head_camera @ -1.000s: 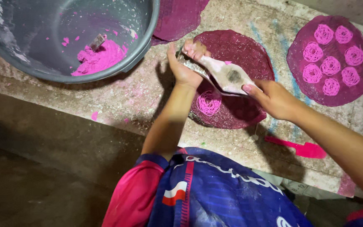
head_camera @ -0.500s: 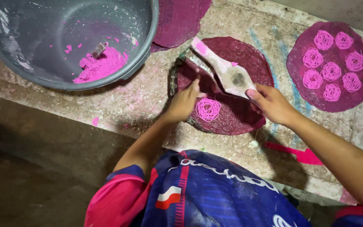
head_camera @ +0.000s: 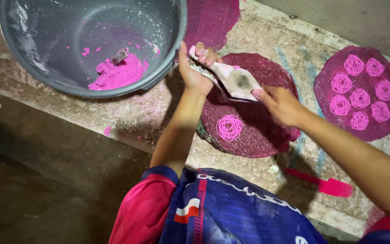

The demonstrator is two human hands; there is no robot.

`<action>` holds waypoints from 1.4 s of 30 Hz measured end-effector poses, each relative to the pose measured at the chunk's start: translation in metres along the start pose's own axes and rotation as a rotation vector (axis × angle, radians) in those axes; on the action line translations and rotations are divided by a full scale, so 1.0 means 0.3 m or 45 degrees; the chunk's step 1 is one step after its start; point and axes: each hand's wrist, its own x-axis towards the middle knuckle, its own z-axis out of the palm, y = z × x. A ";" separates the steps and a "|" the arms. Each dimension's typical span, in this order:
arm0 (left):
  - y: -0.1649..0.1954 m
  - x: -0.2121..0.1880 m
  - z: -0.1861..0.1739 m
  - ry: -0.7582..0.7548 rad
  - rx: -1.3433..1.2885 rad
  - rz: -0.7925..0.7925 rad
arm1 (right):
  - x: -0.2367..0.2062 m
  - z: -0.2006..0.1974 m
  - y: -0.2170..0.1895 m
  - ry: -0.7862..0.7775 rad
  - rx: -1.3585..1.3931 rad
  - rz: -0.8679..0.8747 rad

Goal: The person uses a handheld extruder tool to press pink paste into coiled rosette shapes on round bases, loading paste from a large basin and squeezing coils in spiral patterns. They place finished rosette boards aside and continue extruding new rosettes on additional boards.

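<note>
Both hands — left (head_camera: 194,72), right (head_camera: 280,103) — clenched on press (head_camera: 235,81) over mat (head_camera: 253,131) (underside hidden, probably dough-loaded), basin (head_camera: 159,72) rim just beside.

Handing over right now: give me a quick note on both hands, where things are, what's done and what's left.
Left hand: grips one end of the hand press, held over the near round mat.
Right hand: grips the other end of the press.
Near mat: one pink noodle coil on it, the rest bare.
Far right mat: seven pink coils, looks full.
Grey basin: a lump of pink dough remains, with a small tool stuck in it.
Pink spatula: lies on the bench by the right arm.
Done: one mat filled, one coil begun here. Left: probably more coils on the near mat.
</note>
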 end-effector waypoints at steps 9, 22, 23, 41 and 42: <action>-0.059 0.041 -0.056 0.254 -0.083 0.084 | 0.050 -0.067 -0.009 -0.147 -0.284 0.138; -0.074 0.082 -0.023 0.377 -0.063 0.176 | 0.079 -0.087 0.007 -0.053 -0.200 0.068; -0.073 0.096 -0.013 0.343 -0.066 0.182 | 0.087 -0.089 0.014 0.000 -0.243 0.021; 0.020 -0.094 -0.149 0.042 2.530 -0.580 | 0.096 -0.012 0.160 0.313 0.290 -0.010; 0.043 -0.132 -0.109 -0.071 2.804 -0.423 | 0.081 -0.025 0.152 0.319 0.338 -0.010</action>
